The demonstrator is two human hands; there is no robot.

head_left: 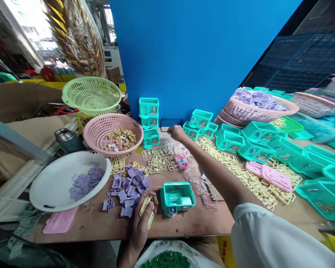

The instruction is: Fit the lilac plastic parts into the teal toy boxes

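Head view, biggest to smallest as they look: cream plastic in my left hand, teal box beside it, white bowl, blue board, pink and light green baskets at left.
1. Blue board
2. White bowl
3. Pink basket, light green basket: too alike to rank
4. Teal box
5. Cream plastic, partly covered by your left hand

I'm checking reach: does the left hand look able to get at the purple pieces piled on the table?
Probably yes: the purple pieces lie close beside the left hand, with nothing visible between. It holds cream-coloured parts, though, so it may need freeing first.
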